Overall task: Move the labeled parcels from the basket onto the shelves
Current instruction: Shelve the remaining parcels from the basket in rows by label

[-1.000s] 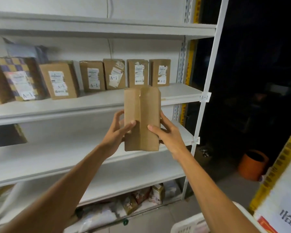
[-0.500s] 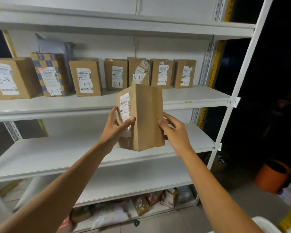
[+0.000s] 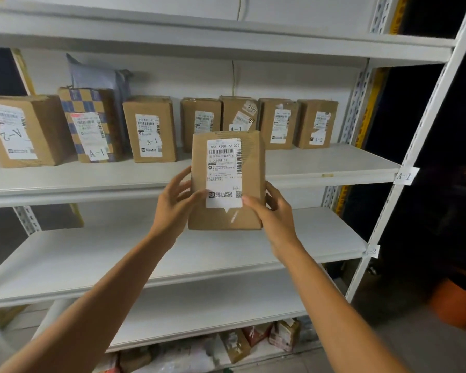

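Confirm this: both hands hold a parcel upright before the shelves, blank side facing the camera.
Not blank: the head view shows the parcel with its printed label facing the camera. Left hand and right hand do hold it upright before the shelves.

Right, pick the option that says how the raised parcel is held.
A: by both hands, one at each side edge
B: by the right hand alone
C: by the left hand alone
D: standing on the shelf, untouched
A: the left hand grips the parcel at its left edge and the right hand grips its right edge, with the label facing the camera.
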A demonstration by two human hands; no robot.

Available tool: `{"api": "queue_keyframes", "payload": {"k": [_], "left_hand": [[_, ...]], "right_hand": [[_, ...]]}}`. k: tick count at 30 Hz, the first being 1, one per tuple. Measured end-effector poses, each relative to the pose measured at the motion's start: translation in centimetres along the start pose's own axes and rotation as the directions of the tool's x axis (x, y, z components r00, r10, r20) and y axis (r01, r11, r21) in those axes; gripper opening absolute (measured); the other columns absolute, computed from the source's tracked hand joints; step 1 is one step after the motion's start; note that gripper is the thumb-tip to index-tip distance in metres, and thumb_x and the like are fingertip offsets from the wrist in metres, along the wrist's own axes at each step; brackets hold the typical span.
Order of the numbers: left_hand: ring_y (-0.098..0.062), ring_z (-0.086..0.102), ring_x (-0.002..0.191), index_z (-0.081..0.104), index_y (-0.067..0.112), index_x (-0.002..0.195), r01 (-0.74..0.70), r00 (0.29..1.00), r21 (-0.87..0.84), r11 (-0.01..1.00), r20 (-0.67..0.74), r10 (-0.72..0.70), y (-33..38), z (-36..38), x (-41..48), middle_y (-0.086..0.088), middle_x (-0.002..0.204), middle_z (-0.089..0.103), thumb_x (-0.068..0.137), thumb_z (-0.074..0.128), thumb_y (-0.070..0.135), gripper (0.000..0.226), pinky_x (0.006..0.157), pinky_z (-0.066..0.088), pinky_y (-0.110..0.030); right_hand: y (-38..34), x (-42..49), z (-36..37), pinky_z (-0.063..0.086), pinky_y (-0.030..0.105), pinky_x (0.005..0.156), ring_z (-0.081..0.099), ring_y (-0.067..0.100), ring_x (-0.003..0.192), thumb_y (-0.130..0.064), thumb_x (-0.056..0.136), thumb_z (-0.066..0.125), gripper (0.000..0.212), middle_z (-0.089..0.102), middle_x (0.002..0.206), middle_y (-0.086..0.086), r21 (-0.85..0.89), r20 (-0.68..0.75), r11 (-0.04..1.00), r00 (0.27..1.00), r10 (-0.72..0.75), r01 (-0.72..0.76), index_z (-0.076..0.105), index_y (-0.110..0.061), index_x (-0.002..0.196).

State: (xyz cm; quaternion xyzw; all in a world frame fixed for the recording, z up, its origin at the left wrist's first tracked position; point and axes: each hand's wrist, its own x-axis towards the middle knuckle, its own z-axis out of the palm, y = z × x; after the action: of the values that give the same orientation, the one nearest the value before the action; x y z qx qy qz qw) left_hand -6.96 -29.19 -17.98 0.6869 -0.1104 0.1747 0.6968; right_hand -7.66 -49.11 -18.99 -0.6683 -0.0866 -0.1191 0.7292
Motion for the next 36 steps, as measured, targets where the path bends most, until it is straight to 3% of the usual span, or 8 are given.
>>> {"api": "queue_keyframes", "payload": {"k": [3, 6, 10, 15, 20, 25, 31, 36], "left_hand": [[-0.009, 0.065, 0.106, 0.051, 0.034, 0.134, 0.005, 0.999, 0.043, 0.999, 0.041, -0.007, -0.4, -0.7, 0.8, 0.005, 0.12, 0.067, 0.067, 0.074, 0.046, 0.071, 0.082, 0.054, -0.025], [-0.009, 0.065, 0.106, 0.049, 0.042, 0.13, 0.089, 0.991, 0.005, 0.996, 0.096, -0.089, -0.8, -0.5, 1.9, 0.01, 0.115, 0.069, 0.063, 0.069, 0.052, 0.071, 0.078, 0.056, -0.028], [-0.007, 0.068, 0.098, 0.042, 0.042, 0.131, 0.109, 0.991, -0.008, 0.994, 0.073, -0.108, -0.6, 0.2, 4.1, 0.011, 0.106, 0.072, 0.064, 0.071, 0.047, 0.073, 0.068, 0.055, -0.021], [-0.002, 0.068, 0.095, 0.032, 0.032, 0.143, 0.087, 0.996, 0.017, 0.996, -0.015, -0.087, -0.4, 1.7, 7.2, 0.012, 0.108, 0.071, 0.09, 0.06, 0.017, 0.062, 0.063, 0.053, -0.014], [0.001, 0.065, 0.1, 0.037, 0.03, 0.144, 0.06, 0.997, 0.092, 0.994, -0.046, -0.056, -1.2, 2.9, 8.8, 0.011, 0.119, 0.067, 0.093, 0.055, 0.021, 0.055, 0.065, 0.052, -0.015], [-0.007, 0.066, 0.104, 0.041, 0.027, 0.143, 0.092, 0.996, 0.13, 0.987, -0.026, -0.089, -2.4, 2.8, 10.5, 0.003, 0.13, 0.062, 0.092, 0.058, 0.02, 0.054, 0.067, 0.055, -0.02], [-0.002, 0.066, 0.1, 0.049, 0.026, 0.139, 0.073, 0.995, 0.086, 0.994, -0.08, -0.066, -2.8, 1.5, 13.4, 0.007, 0.119, 0.068, 0.092, 0.059, 0.02, 0.049, 0.066, 0.056, -0.023], [-0.007, 0.068, 0.1, 0.047, 0.024, 0.138, -0.044, 0.998, 0.062, 0.997, -0.034, 0.047, -2.4, -0.1, 17.7, 0.012, 0.114, 0.069, 0.081, 0.065, 0.02, 0.06, 0.071, 0.056, -0.023]], "right_hand": [[0.9, 1.9, 0.1, 0.057, 0.031, 0.083, 0.069, 0.017, 0.1, -0.018, 0.083, 0.074, 0.04, 0.072, 0.11, -0.002, 0.108, 0.022, 0.994, 1.0, -0.014, 0.011, 0.062, -0.032, 0.118], [1.6, 4.2, 0.4, 0.055, 0.03, 0.086, 0.069, 0.017, 0.101, -0.014, 0.084, 0.072, 0.04, 0.072, 0.111, -0.001, 0.186, 0.045, 0.983, 0.999, -0.021, 0.013, 0.06, -0.031, 0.119], [2.4, 7.7, 0.4, 0.056, 0.028, 0.086, 0.067, 0.015, 0.104, -0.019, 0.085, 0.071, 0.042, 0.069, 0.117, -0.003, 0.167, 0.096, 0.985, 0.994, -0.053, 0.036, 0.058, -0.035, 0.121], [2.9, 12.0, -0.1, 0.053, 0.031, 0.092, 0.066, 0.01, 0.105, -0.038, 0.074, 0.069, 0.06, 0.068, 0.117, -0.009, 0.156, 0.151, 0.988, 0.987, -0.046, 0.022, 0.053, -0.035, 0.132], [3.5, 14.9, -0.2, 0.052, 0.015, 0.08, 0.066, -0.001, 0.098, -0.035, 0.076, 0.064, 0.057, 0.069, 0.113, -0.014, 0.167, 0.21, 0.984, 0.972, -0.104, 0.069, 0.054, -0.03, 0.132], [4.5, 18.1, -0.2, 0.053, 0.019, 0.085, 0.064, 0.004, 0.105, -0.038, 0.076, 0.063, 0.064, 0.066, 0.122, -0.006, 0.146, 0.237, 0.986, 0.965, -0.109, 0.076, 0.049, -0.027, 0.138], [4.1, 21.3, 1.6, 0.05, 0.016, 0.087, 0.062, 0.004, 0.107, -0.039, 0.074, 0.064, 0.067, 0.064, 0.124, -0.002, 0.169, 0.213, 0.98, 0.966, -0.144, 0.109, 0.049, -0.02, 0.137], [3.7, 24.6, 3.5, 0.048, 0.015, 0.08, 0.061, -0.004, 0.101, -0.051, 0.073, 0.065, 0.07, 0.063, 0.122, -0.012, -0.01, 0.19, 0.982, 0.965, -0.181, 0.187, 0.046, -0.037, 0.139]]}}
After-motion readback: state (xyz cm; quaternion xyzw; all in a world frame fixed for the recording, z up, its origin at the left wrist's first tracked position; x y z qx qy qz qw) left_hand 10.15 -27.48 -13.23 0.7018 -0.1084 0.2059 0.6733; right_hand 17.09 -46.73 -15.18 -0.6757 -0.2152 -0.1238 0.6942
